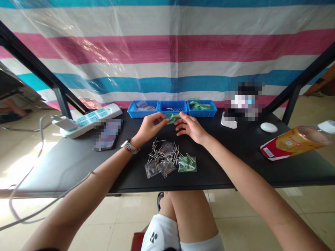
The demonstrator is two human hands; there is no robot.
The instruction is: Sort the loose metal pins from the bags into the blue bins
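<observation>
A small green plastic packet is up off the table, just in front of the blue bins. My left hand pinches its left end between thumb and fingers. At the packet's right edge, my right hand has its thumb and index finger on it, with the other fingers loosely spread. Below my hands lies a loose pile of thin metal pins or rivets. Mixed in with the pile are small clear bags. Another green packet holding similar slim pieces lies at the pile's right.
Three joined blue bins hold clear bags in the left bin, loose metal pieces in the middle bin and green packets in the right bin. A power strip, phone, white mouse-like object and drink bottle flank them.
</observation>
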